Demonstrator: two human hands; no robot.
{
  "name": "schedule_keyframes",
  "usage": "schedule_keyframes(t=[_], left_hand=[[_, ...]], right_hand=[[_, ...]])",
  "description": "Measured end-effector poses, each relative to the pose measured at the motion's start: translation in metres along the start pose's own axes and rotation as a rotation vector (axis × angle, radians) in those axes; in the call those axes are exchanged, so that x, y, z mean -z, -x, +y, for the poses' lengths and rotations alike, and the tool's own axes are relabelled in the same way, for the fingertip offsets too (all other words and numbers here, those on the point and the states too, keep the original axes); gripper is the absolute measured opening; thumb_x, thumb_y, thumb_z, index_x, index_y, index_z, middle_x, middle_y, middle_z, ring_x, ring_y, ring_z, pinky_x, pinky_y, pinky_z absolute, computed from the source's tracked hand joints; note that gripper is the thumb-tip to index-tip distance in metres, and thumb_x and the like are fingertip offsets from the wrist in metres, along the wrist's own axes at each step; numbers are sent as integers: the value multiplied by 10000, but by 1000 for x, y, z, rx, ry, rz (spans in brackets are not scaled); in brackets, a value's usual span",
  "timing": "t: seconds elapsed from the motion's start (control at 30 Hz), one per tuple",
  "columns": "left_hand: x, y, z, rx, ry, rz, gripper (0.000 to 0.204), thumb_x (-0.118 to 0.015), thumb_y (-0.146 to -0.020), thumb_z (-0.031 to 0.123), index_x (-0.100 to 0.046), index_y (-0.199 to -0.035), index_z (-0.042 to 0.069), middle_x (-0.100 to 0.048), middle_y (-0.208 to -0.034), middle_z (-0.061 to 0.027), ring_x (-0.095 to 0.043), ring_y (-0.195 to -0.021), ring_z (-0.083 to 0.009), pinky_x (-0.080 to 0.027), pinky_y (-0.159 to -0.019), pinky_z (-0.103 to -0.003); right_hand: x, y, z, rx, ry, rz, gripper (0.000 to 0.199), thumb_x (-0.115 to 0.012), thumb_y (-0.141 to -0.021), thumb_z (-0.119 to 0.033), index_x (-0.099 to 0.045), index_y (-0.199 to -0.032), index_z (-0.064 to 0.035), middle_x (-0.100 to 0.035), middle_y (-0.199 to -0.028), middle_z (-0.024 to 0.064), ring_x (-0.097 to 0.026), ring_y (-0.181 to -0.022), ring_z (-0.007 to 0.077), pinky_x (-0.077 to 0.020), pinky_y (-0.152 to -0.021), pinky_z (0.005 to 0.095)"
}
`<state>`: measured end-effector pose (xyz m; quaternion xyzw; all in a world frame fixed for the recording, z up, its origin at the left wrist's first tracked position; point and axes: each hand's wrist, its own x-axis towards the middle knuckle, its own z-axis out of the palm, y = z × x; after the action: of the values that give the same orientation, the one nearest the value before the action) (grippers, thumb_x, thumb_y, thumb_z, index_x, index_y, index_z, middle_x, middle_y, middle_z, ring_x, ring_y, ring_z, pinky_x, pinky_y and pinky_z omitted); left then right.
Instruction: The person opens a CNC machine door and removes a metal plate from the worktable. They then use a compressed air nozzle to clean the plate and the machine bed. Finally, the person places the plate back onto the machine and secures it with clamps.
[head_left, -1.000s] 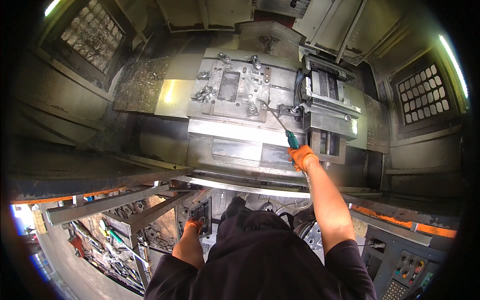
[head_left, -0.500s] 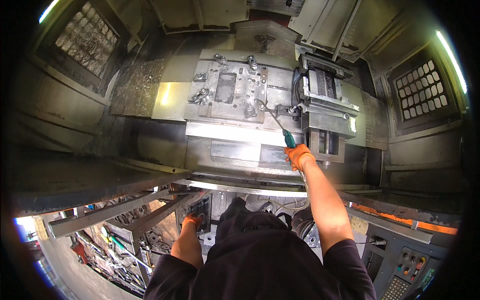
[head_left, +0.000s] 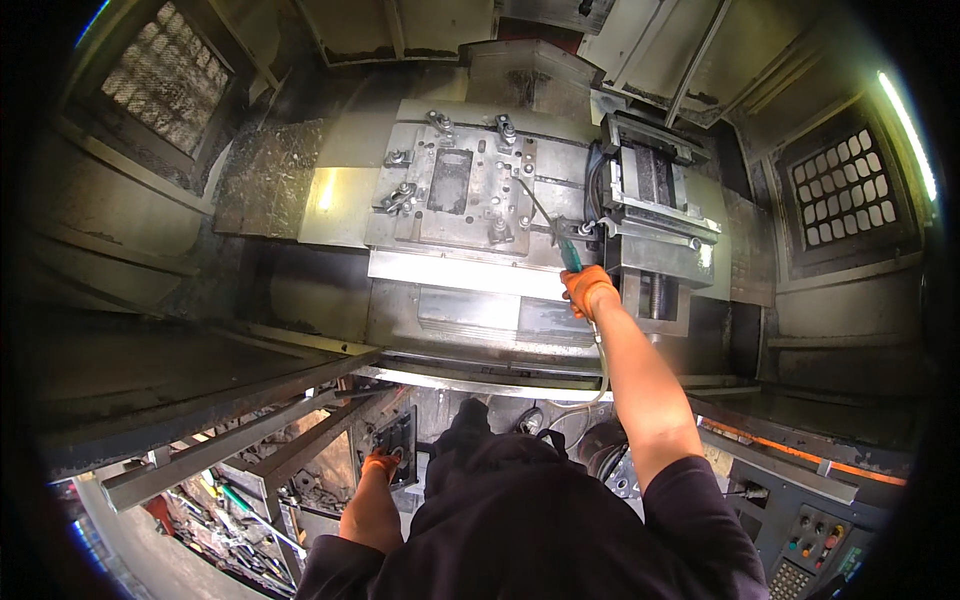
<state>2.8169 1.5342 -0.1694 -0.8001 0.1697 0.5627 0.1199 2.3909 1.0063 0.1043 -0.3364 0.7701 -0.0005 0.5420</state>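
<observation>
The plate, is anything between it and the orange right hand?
Yes: the green gun, held in the right hand, its thin tube slanting to the right side of the plate. A clamp stands at the plate's near right corner, left of that line. I see nothing else between.

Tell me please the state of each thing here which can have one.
Right hand: gloved, closed around the air gun
Green air gun: held, nozzle slanting toward the plate
Hose: hanging in a curve
Metal plate: lying flat, clamped
Vise: appears open
Right light strip: lit
Left hand: gloved, lowered, grip unclear
</observation>
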Motion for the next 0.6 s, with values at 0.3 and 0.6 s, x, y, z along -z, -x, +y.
schedule_keyframes(t=[0.3,0.6], left_hand=[[-8,6,-2,47,28,101,753,-708,-932,437,-448,-1545,85,-505,-1566,-123,-494,-1430,-250,-372,-1182,-349],[1,23,22,-7,124,70,757,-785,-876,317,-473,-1536,115,-568,-1509,-115,-532,-1394,-269,-407,-1146,-364]], right_hand=[[-4,6,43,11,-117,-15,308,-622,-1014,-323,-657,-1094,-28,-721,-923,100,-521,-484,189,-477,-456,375],[-3,15,19,58,18,-62,322,-609,-1007,-346,-647,-1096,-39,-712,-949,96,-523,-495,183,-507,-483,389]])
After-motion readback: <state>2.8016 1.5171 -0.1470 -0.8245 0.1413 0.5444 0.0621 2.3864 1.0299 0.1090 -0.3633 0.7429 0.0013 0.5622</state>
